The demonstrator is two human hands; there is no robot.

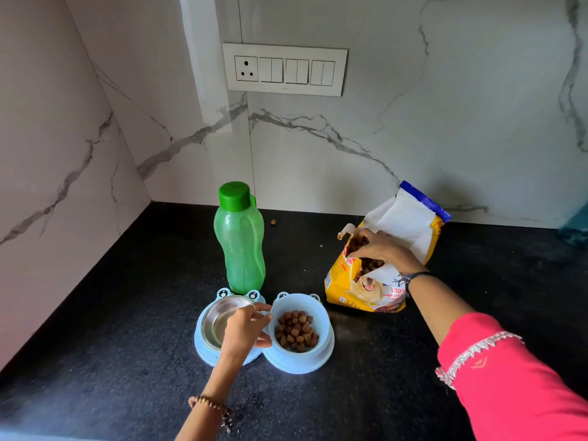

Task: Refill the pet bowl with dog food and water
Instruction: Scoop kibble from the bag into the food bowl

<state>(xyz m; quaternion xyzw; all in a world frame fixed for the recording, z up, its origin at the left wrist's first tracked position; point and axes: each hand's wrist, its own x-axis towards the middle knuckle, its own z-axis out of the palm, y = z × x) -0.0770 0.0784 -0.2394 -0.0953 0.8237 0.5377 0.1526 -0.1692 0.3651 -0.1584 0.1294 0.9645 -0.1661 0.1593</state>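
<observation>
Right hand curls in dog food bag right of pet bowl, contents unclear; left hand pinches bowl's rim. Bag soft, floppy; grip its top.

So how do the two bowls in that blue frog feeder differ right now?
The right bowl is blue plastic and holds a heap of brown kibble; the left bowl is shiny steel and holds no kibble. Whether it holds water I cannot tell. The left hand grips the right bowl's rim and partly covers the left bowl. Both are round and sit side by side in the same blue feeder.
</observation>
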